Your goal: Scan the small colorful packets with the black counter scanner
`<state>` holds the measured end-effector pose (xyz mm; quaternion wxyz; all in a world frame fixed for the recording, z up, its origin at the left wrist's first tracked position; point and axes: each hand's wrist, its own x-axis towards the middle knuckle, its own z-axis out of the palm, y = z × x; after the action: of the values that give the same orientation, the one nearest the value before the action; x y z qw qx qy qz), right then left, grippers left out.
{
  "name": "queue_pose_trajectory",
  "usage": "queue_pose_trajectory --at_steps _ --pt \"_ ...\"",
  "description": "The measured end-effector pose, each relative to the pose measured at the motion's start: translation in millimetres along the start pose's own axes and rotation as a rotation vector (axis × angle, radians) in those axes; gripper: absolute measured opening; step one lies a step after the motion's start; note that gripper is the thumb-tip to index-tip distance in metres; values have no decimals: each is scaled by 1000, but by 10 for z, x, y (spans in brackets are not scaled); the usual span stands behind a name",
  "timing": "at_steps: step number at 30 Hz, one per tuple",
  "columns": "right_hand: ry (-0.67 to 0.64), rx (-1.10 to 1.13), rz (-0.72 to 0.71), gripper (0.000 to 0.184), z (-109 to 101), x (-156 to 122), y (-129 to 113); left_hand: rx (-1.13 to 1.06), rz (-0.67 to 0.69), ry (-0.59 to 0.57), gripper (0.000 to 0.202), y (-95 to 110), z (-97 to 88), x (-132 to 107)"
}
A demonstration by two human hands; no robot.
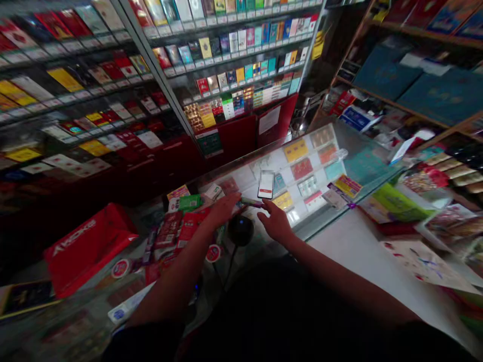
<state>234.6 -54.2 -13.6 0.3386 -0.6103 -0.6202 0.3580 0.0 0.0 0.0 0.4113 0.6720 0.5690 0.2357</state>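
Pen (251,202) on glass, between both hands (249,213).

Shop counter, goods on every side.
Both hands rest on the glass counter (339,151): left hand (223,208) beside a pile of packs (177,229), right hand (275,221) just right of it, a pen (251,202) between them. A phone (265,186) lies just behind. A bag (88,246) sits far left; wall shelves (226,55) stand behind, side shelves (415,100) right.
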Motion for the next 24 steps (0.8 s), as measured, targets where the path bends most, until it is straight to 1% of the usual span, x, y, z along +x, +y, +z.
queue_pose_trajectory --at_steps 5,7,10,13,16,18,21,24 --pt "26 81 14 54 -9 17 -7 -41 -1 82 51 209 -17 -54" --pt "31 130 22 52 -23 27 -26 -31 -24 125 44 319 -7 -76" --pt "61 132 19 48 -49 43 -61 14 -43 222 31 451 16 -94" --pt "68 169 0 48 -50 59 -79 32 3 328 19 520 38 -91" --pt "22 342 -6 48 -10 74 -72 48 94 418 10 558 55 -85" --pt "5 438 -6 47 21 85 -61 41 136 456 6 581 63 -86" --pt "-4 478 -8 47 37 110 -50 17 141 458 4 602 68 -92" --pt "8 377 -6 46 2 142 -44 8 114 389 4 592 51 -79"
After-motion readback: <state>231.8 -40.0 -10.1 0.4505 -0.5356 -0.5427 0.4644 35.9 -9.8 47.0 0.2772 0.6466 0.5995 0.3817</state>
